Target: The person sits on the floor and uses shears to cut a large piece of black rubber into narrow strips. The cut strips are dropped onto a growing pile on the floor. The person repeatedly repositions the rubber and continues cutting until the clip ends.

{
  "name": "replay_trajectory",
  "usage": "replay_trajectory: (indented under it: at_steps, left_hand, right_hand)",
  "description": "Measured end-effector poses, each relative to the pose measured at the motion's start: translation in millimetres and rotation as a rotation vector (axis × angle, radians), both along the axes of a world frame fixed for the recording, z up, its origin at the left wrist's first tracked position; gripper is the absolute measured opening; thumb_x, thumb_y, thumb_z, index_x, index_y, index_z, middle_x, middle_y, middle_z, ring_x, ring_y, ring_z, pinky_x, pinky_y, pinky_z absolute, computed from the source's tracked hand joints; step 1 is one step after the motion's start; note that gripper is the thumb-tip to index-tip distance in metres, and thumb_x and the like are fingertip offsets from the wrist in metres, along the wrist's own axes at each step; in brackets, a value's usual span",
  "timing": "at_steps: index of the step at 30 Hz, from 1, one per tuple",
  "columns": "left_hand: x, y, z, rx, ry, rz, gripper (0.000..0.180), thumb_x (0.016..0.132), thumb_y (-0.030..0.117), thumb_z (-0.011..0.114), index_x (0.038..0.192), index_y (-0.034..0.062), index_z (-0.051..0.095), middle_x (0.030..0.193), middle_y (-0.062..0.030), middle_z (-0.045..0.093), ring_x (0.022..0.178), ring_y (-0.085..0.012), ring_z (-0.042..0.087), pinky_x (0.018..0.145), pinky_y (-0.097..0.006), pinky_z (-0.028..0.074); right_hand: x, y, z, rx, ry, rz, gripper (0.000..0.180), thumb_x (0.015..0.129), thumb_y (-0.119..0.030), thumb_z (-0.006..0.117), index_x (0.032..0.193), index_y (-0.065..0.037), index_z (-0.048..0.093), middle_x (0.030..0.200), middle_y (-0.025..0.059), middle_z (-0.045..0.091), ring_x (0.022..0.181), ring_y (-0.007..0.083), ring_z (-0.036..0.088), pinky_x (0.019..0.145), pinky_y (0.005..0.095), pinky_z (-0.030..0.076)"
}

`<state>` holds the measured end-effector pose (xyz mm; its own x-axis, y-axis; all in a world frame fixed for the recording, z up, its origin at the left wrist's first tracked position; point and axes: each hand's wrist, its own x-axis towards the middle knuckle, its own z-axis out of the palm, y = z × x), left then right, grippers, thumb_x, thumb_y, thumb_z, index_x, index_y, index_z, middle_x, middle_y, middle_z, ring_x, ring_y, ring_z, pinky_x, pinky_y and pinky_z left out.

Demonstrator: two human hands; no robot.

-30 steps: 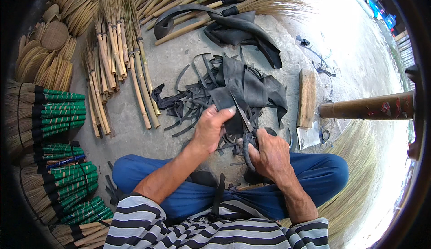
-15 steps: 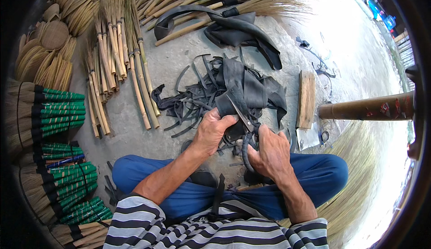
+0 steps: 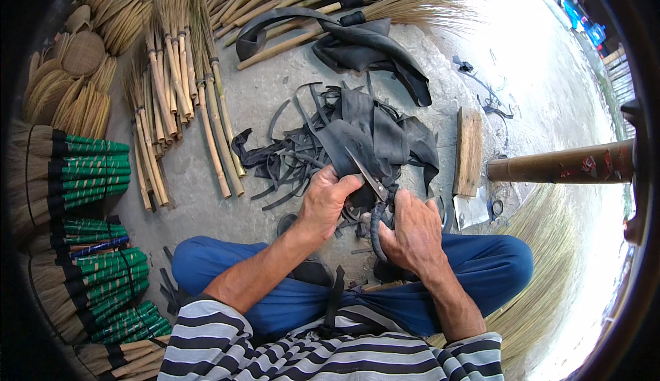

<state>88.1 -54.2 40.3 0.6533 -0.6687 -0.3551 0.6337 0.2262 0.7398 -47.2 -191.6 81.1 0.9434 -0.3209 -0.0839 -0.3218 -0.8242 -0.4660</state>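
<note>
Between my knees, my right hand (image 3: 414, 235) grips a pair of scissors (image 3: 375, 183) by its dark wrapped handles. The blades point up and to the left, lying against a black rubber sheet (image 3: 342, 142). My left hand (image 3: 326, 202) pinches the near edge of that sheet between thumb and fingers, just left of the blades. A tangled heap of black rubber strips (image 3: 289, 149) spreads on the ground beyond both hands. The lower blade and part of the cut edge are hidden by the rubber.
A long black rubber piece (image 3: 385, 51) lies farther off. Brooms with bamboo handles (image 3: 213, 123) are on the left, near green-wrapped broom bundles (image 3: 96, 168). At right are a wooden block (image 3: 469, 151) and a thick brown pole (image 3: 560, 164). Woven baskets (image 3: 84, 53) stand at far left.
The black rubber sheet at the blades now lies flatter and stretches farther up and left; before, its end was folded up near my left hand. Both hands stay nearly in place.
</note>
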Motion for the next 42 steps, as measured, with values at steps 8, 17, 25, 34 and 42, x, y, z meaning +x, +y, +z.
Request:
replay_trajectory:
  at_steps: [8, 17, 25, 34, 42]
  left_hand:
    - [9, 0, 5, -0.03, 0.173, 0.025, 0.023, 0.099, 0.007, 0.063, 0.12, 0.0035, 0.07, 0.11, -0.0042, 0.076, 0.096, -0.0129, 0.072, 0.087, -0.029, 0.06]
    - [1, 0, 4, 0.009, 0.055, 0.039, 0.017, 0.097, 0.005, 0.066, 0.113, 0.0036, 0.072, 0.106, -0.0049, 0.076, 0.092, -0.0142, 0.074, 0.086, -0.031, 0.061]
    - [6, 1, 4, -0.005, 0.119, 0.044, 0.021, 0.099, 0.008, 0.063, 0.119, 0.0016, 0.068, 0.108, -0.0059, 0.076, 0.092, -0.0142, 0.074, 0.084, -0.031, 0.062]
    - [2, 1, 2, -0.001, 0.026, 0.05, 0.019, 0.098, 0.008, 0.065, 0.115, 0.0012, 0.07, 0.109, -0.006, 0.076, 0.093, -0.0139, 0.073, 0.086, -0.03, 0.06]
    - [4, 5, 1, -0.004, 0.089, 0.013, 0.019, 0.098, 0.008, 0.065, 0.116, 0.0035, 0.071, 0.108, -0.0052, 0.076, 0.095, -0.0148, 0.073, 0.087, -0.034, 0.062]
  right_hand:
    - [-4, 2, -5, 0.073, 0.085, 0.01, 0.038, 0.084, -0.033, 0.077, 0.088, -0.002, 0.056, 0.071, 0.0199, 0.065, 0.066, 0.0415, 0.066, 0.071, 0.0483, 0.046]
    - [-1, 0, -4, -0.007, -0.08, 0.012, 0.04, 0.086, -0.033, 0.076, 0.095, -0.002, 0.053, 0.083, 0.0189, 0.064, 0.08, 0.0414, 0.064, 0.079, 0.0487, 0.042]
    - [-4, 2, -2, 0.092, 0.053, 0.003, 0.038, 0.087, -0.035, 0.076, 0.087, -0.002, 0.057, 0.071, 0.0191, 0.065, 0.066, 0.041, 0.064, 0.069, 0.0493, 0.046]
    - [-3, 3, -9, -0.086, -0.174, 0.032, 0.04, 0.084, -0.037, 0.08, 0.09, -0.004, 0.057, 0.078, 0.0164, 0.067, 0.075, 0.0374, 0.067, 0.072, 0.0454, 0.043]
    - [-4, 2, -2, 0.03, 0.084, 0.026, 0.04, 0.085, -0.037, 0.079, 0.089, -0.003, 0.057, 0.071, 0.0176, 0.065, 0.069, 0.0382, 0.067, 0.073, 0.0457, 0.046]
